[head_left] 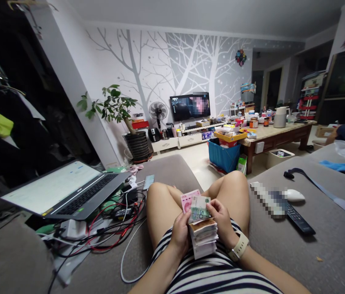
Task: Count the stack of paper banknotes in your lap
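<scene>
Grey fabric sofa (328, 245) spreading under everything, carrying an open silver laptop (68, 190) at the left beside tangled red and white cables (111, 232). Resting on the lap in striped clothing, a thick stack of paper banknotes (204, 239). Gripping its left side, the left hand (180, 232), fingers closed. Pinching a green banknote (199, 208) atop the stack, the right hand (223, 222). Lying well apart at the right, a black remote control (301, 220) and small white mouse (294, 195).
</scene>
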`<state>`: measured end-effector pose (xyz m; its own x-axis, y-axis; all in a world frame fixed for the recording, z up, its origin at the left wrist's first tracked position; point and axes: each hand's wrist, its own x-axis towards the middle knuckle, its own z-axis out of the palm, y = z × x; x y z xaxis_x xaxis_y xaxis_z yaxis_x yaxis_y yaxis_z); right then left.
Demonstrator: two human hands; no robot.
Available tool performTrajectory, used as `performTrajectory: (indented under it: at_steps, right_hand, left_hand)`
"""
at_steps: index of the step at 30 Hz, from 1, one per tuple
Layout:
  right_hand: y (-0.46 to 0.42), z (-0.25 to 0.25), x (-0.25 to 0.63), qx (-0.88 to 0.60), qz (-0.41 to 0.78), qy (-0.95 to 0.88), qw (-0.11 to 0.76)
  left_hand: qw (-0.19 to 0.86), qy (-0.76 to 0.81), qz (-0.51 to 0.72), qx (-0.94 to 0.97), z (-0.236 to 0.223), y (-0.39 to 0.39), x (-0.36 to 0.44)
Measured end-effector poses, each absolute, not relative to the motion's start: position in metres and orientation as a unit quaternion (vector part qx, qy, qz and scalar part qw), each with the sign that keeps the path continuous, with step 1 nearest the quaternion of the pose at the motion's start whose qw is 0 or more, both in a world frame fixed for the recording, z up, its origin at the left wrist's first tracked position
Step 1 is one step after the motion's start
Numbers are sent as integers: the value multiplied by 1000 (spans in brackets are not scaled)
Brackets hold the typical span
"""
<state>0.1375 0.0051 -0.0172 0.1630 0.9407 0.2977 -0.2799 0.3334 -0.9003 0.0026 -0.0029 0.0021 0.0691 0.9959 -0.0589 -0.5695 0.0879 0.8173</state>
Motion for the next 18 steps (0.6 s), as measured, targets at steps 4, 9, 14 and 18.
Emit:
performTrajectory:
  at_steps: [4, 9, 14, 18]
  right_hand:
    - [1, -13, 137, -348, 459, -461, 675]
    - [-3, -7, 137, -340, 464, -455, 680]
    - [-3, -6, 137, -336, 472, -452, 678]
    - [-2, -7, 137, -330, 476, -451, 679]
  left_hand:
    - [633, 337, 626, 306, -2, 2, 2]
    - [638, 332, 623, 306, -4, 3, 2]
    - [643, 323, 623, 308, -3, 4, 3]
    - [626, 332, 629, 318, -4, 5, 2]
